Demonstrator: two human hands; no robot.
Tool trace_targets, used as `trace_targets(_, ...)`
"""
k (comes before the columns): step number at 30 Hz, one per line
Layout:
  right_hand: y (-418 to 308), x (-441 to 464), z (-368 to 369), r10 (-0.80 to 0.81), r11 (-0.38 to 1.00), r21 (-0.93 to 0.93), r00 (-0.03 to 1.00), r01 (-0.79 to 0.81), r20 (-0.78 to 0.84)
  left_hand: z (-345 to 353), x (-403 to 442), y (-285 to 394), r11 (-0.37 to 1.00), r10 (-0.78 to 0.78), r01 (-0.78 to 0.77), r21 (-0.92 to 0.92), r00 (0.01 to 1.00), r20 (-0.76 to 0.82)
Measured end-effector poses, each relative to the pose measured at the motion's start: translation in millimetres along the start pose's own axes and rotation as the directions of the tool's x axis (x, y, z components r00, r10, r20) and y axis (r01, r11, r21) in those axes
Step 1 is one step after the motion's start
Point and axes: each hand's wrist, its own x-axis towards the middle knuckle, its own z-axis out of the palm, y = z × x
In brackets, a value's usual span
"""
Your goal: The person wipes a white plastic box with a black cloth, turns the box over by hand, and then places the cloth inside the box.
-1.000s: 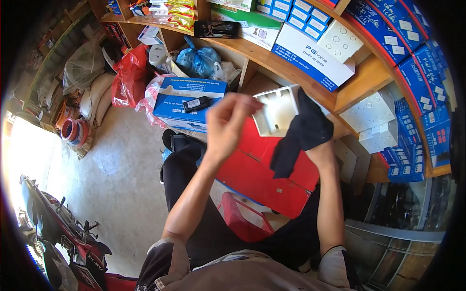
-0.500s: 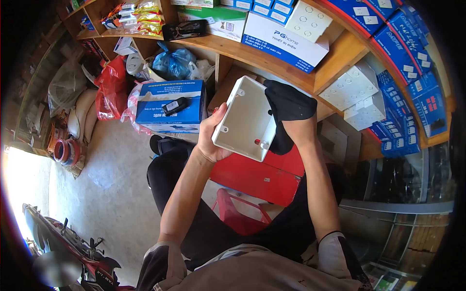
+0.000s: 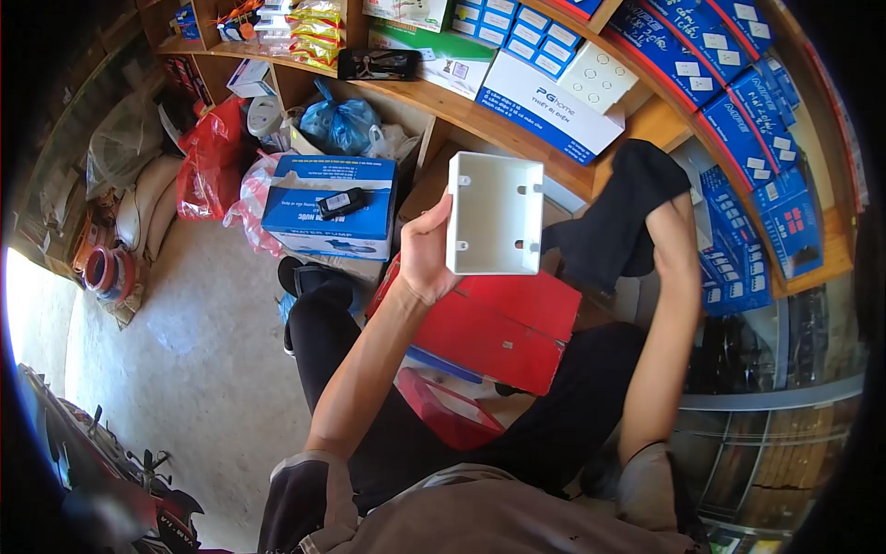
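A white open box [image 3: 496,212] with small screw tabs inside is held upright by my left hand [image 3: 427,249], which grips its left side. My right hand [image 3: 672,231] is to the right, apart from the box, with a black cloth [image 3: 637,198] over its fingers; the cloth hangs down toward the box and hides how the fingers lie. Below the white box is a red box [image 3: 517,328] between my knees.
A blue box [image 3: 369,175] with a black device [image 3: 342,203] on it stands left of my left hand. Wooden shelves [image 3: 461,103] hold a phone [image 3: 379,64] and a PGhome box [image 3: 551,109]. A red stool [image 3: 443,411] and a motorbike [image 3: 157,503] are lower down.
My left hand first came empty, then took hold of the white box, which is now turned more upright. My right hand has moved right with the black cloth, away from the box.
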Motion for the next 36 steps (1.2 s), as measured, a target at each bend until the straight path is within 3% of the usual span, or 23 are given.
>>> trace_targets(1, -20.7, 0.0, 0.4, 0.004, 0.995, -0.097, 0.982, 0.014, 0.189, 3.9, -0.3, -1.7, 0.998, 0.022, -0.021, 0.054, 1.000, -0.004)
trace_targets(2, -36.7, 5.0, 1.6, -0.154, 0.921, -0.284, 0.919, 0.267, 0.363, 3.8, -0.6, -5.1, 0.998, 0.025, -0.025, 0.050, 1.000, -0.002)
trace_targets(4, -57.0, 15.1, 11.0, -0.326, 0.765, -0.380, 0.822, 0.520, 0.467, 1.2, -2.6, -13.3, 0.997, 0.012, -0.016, -0.073, 0.998, -0.054)
trace_targets(6, -66.4, 40.0, 31.3, -0.568, 0.487, -0.352, 0.596, 0.799, 0.567, 15.7, -10.2, -11.5, 0.987, -0.013, 0.013, -0.157, 1.000, -0.001)
trace_targets(7, -62.6, 46.5, 47.6, -0.338, 0.765, -0.341, 0.791, 0.547, 0.510, 19.1, -11.9, -10.2, 0.985, 0.025, -0.022, -0.174, 1.000, 0.016)
trace_targets(8, -43.5, 54.9, 62.0, -0.327, 0.805, -0.255, 0.759, 0.535, 0.563, 22.7, -12.9, -7.5, 0.980, 0.066, -0.058, -0.190, 0.997, 0.036)
trace_targets(9, -17.9, 58.7, 74.1, -0.277, 0.796, -0.262, 0.714, 0.545, 0.644, 33.4, -20.9, 1.3, 0.974, 0.003, 0.014, -0.225, 0.997, 0.073)
trace_targets(10, -46.3, 41.2, 81.8, 0.105, 0.764, -0.488, 0.665, 0.422, 0.739, 27.0, -21.9, 2.9, 0.973, 0.100, -0.111, -0.205, 0.993, -0.066)
trace_targets(12, -31.2, 14.2, 87.1, 0.163, 0.655, -0.516, 0.564, 0.552, 0.810, -32.7, -14.2, -0.4, 0.977, 0.201, -0.182, -0.114, 0.962, 0.185)
trace_targets(13, -37.5, -2.2, 87.4, 0.146, 0.683, -0.427, 0.463, 0.592, 0.874, -25.1, -16.8, 0.8, 0.973, 0.215, -0.195, -0.122, 0.959, 0.186)
trace_targets(14, -60.4, -20.7, 87.7, 0.214, 0.710, -0.437, 0.423, 0.552, 0.881, -7.6, -20.6, 3.5, 0.965, 0.227, -0.223, -0.139, 0.974, 0.014)
trace_targets(15, -70.2, -41.9, 88.8, 0.390, 0.642, -0.452, 0.245, 0.619, 0.888, 6.2, -26.2, 10.2, 0.956, 0.231, -0.254, -0.145, 0.960, -0.160)
trace_targets(16, -45.9, -60.4, 76.8, -0.039, 0.683, -0.209, 0.321, 0.700, 0.946, 14.7, -29.7, 13.8, 0.956, 0.233, -0.256, -0.144, 0.959, -0.163)
trace_targets(18, -78.8, -52.4, 78.3, 0.311, 0.723, -0.398, 0.249, 0.564, 0.917, 23.8, -33.7, 16.5, 0.969, 0.127, -0.144, -0.200, 0.987, -0.096)
trace_targets(20, -73.1, -48.2, 69.3, 0.103, 0.863, -0.329, 0.504, 0.384, 0.857, 19.5, -30.4, 13.8, 0.966, 0.138, -0.154, -0.208, 0.987, -0.085)
trace_targets(21, -56.8, -43.6, 73.9, -0.157, 0.817, -0.264, 0.639, 0.513, 0.753, 18.9, -23.7, 17.4, 0.976, 0.128, -0.143, -0.164, 0.987, -0.100)
trace_targets(24, -28.3, -48.8, 97.5, -0.076, 0.793, -0.375, 0.690, 0.479, 0.720, 23.0, -21.0, 6.3, 0.987, 0.152, -0.139, 0.076, 0.964, -0.219)
trace_targets(26, 11.7, -48.5, 107.3, -0.178, 0.743, -0.372, 0.700, 0.556, 0.692, 13.8, -20.5, 5.1, 0.979, 0.129, -0.092, 0.184, 0.972, -0.198)
trace_targets(27, 23.2, -45.5, 110.1, -0.063, 0.951, -0.179, 0.724, 0.253, 0.686, 12.2, -19.3, 4.5, 0.978, 0.127, -0.089, 0.186, 0.971, -0.201)
trace_targets(28, 31.8, -44.2, 111.3, 0.054, 0.994, 0.029, 0.707, -0.105, 0.705, 10.7, -18.2, 2.5, 0.978, 0.135, -0.100, 0.181, 0.972, -0.194)
trace_targets(30, 35.9, -43.8, 112.0, 0.053, 0.990, 0.062, 0.726, -0.130, 0.686, 12.6, -15.5, 0.1, 0.978, 0.142, -0.109, 0.178, 0.972, -0.187)
trace_targets(33, 40.3, -41.3, 117.2, -0.040, 0.966, 0.259, 0.967, -0.028, 0.252, 28.8, -17.4, -5.7, 0.971, 0.219, -0.183, 0.154, 0.938, -0.268)
trace_targets(36, 31.6, -40.3, 119.5, 0.022, 0.999, -0.032, 0.997, -0.020, 0.073, 35.5, -22.4, -16.1, 0.963, 0.141, -0.070, 0.262, 0.954, -0.265)
